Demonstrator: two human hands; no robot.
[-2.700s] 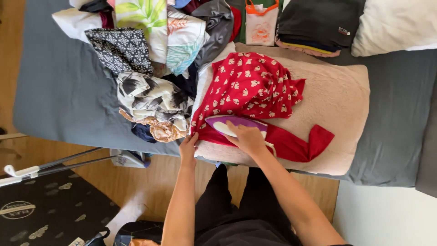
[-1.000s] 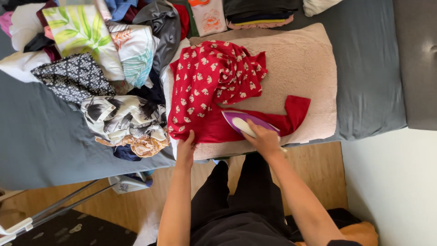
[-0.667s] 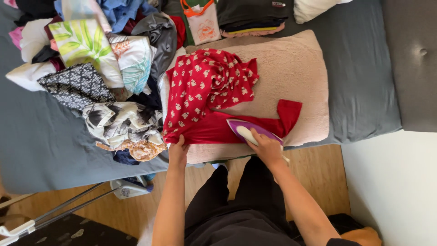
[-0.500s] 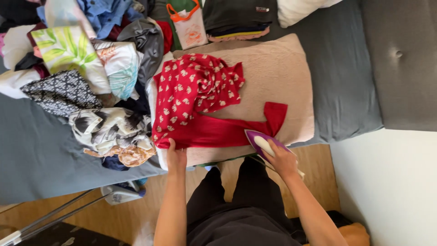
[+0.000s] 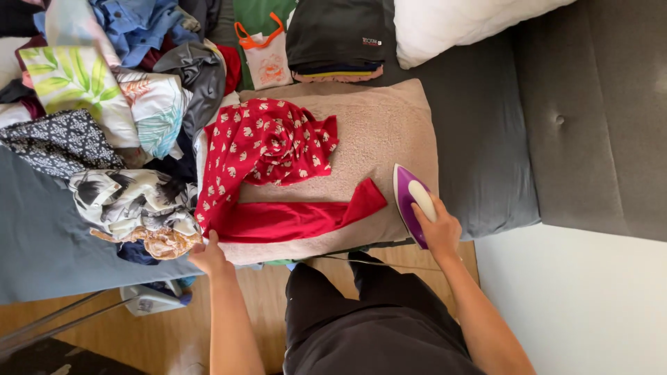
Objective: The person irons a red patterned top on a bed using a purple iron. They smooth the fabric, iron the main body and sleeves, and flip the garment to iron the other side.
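The purple steam iron (image 5: 410,203) is gripped by its pale handle in the closed right hand (image 5: 439,232), at the right edge of the beige towel (image 5: 379,132), clear of the garment. The near left corner of the red patterned garment (image 5: 267,173) is pinned under the flattened left hand (image 5: 208,255), nothing being grasped. The garment is spread on the towel, upon a grey bed (image 5: 486,139). A heap of mixed clothes (image 5: 118,139) is piled just to its left.
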